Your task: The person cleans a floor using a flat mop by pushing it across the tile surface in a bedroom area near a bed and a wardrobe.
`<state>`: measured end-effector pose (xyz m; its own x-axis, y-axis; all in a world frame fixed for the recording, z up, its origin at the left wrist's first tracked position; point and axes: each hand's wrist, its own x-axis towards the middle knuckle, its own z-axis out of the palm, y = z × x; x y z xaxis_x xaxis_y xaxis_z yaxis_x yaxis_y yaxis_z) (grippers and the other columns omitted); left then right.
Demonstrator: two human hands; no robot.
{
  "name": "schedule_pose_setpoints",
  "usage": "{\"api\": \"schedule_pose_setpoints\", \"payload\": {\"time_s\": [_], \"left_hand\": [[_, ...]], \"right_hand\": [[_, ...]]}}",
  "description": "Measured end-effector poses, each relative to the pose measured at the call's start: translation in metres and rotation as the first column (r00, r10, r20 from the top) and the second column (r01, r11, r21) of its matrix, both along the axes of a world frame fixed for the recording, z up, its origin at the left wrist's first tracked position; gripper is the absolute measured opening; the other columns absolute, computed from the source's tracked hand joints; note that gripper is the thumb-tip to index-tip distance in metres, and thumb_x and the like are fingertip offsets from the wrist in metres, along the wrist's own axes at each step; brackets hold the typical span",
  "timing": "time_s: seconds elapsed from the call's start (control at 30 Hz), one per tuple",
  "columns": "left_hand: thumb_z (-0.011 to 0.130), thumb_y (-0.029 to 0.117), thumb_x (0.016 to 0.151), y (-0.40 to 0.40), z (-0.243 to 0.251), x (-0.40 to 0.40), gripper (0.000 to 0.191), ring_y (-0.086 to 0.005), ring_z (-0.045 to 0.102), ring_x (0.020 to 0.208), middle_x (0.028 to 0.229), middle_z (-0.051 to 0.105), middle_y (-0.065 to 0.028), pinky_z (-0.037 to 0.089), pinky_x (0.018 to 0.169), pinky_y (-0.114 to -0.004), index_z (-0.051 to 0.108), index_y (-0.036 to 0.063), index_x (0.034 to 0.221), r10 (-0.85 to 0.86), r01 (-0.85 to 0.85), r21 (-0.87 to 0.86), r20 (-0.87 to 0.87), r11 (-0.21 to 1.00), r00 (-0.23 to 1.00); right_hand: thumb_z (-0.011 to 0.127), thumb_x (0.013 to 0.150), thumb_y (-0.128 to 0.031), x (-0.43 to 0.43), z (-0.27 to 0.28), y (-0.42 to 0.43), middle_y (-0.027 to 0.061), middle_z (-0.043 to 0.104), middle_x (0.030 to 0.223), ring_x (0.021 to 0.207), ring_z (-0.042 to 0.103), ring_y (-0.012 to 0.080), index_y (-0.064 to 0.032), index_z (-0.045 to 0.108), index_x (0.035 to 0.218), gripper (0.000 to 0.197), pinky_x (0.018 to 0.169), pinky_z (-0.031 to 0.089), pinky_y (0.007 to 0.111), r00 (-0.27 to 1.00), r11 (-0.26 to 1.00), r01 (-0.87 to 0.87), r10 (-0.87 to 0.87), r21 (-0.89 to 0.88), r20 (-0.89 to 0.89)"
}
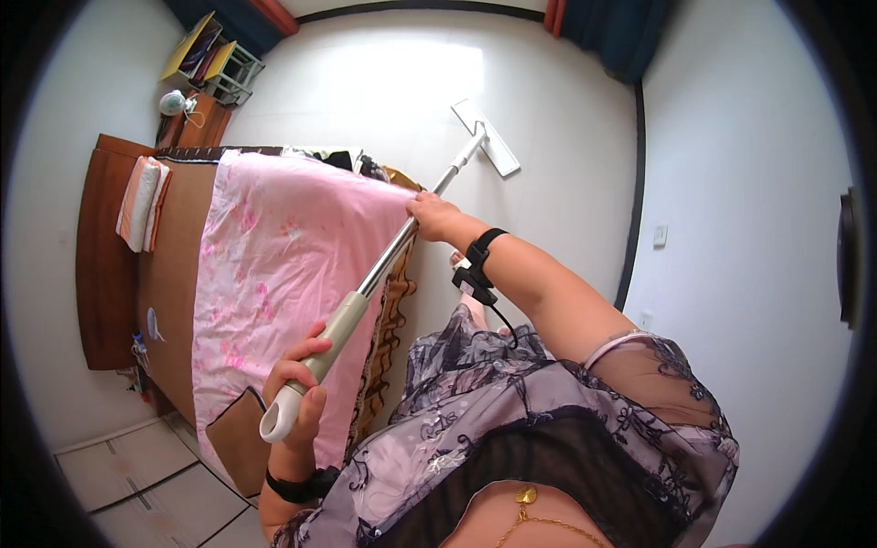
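A flat mop with a metal pole runs slantwise from lower left to upper right. My left hand is closed around its olive-green grip, just above the white looped end cap. Farther along, my right hand grips the metal pole near the bed's corner. The white rectangular mop head lies on the pale floor, angled across the pole. Its pad underneath is hidden.
A bed with a pink floral cover stands close on the left. Beyond it are a nightstand, a small fan and a shelf rack. A dark skirting board edges the right wall. Dark curtains hang at the far end.
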<state>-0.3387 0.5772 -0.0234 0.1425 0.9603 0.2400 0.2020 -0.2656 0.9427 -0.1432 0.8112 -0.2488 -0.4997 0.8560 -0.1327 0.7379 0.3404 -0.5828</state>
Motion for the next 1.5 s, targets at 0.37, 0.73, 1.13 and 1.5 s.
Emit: {"api": "schedule_pose_setpoints", "payload": {"time_s": [0.37, 0.73, 1.13, 1.5], "left_hand": [[0.060, 0.006, 0.076, 0.011, 0.014, -0.112, 0.013, -0.0387, 0.041, 0.122, 0.111, 0.056, -0.0201, 0.031, 0.100, -0.045, 0.047, 0.0066, 0.079, -0.099, 0.101, -0.040, 0.051, 0.994, 0.994], [0.062, 0.021, 0.081, -0.011, 0.046, -0.137, 0.025, -0.0381, 0.046, 0.116, 0.105, 0.058, -0.0208, 0.029, 0.102, -0.049, 0.045, 0.0069, 0.091, -0.072, 0.077, -0.012, 0.221, 0.997, 0.973], [0.059, 0.033, 0.086, -0.038, 0.059, -0.182, 0.029, -0.0077, 0.040, 0.060, 0.063, 0.037, 0.0036, 0.037, 0.069, -0.025, 0.038, 0.0161, 0.075, 0.370, -0.491, 0.003, 0.653, 0.871, 0.661], [0.071, 0.003, 0.071, -0.134, 0.140, -0.254, 0.030, -0.0094, 0.048, 0.042, 0.050, 0.049, 0.0000, 0.047, 0.049, -0.021, 0.043, 0.0103, 0.062, -0.199, -0.152, 0.437, 0.658, 0.887, 0.727]], "right_hand": [[0.059, 0.078, -0.017, -0.096, -0.007, -0.012, 0.0115, 0.050, 0.105, 0.107, 0.047, 0.0302, -0.0125, 0.054, 0.098, 0.021, 0.086, 0.043, 0.040, 0.999, 0.996, 0.028, -0.023, -0.086, 0.048], [0.064, 0.074, -0.023, -0.076, 0.007, -0.060, 0.0109, 0.056, 0.090, 0.093, 0.053, 0.0306, -0.0123, 0.051, 0.097, 0.028, 0.080, 0.044, 0.039, 0.972, 0.973, -0.229, 0.227, -0.020, -0.066], [0.067, 0.072, -0.036, -0.132, -0.012, -0.082, 0.0153, 0.064, 0.082, 0.080, 0.060, 0.0324, -0.0084, 0.062, 0.089, 0.033, 0.073, 0.046, 0.039, 0.846, 0.783, -0.491, 0.533, -0.382, 0.003], [0.067, 0.070, -0.039, -0.216, 0.092, -0.129, 0.0118, 0.064, 0.081, 0.080, 0.061, 0.0307, -0.0117, 0.062, 0.086, 0.031, 0.071, 0.046, 0.042, 0.506, 0.476, -0.804, 0.863, -0.356, 0.010]]}}
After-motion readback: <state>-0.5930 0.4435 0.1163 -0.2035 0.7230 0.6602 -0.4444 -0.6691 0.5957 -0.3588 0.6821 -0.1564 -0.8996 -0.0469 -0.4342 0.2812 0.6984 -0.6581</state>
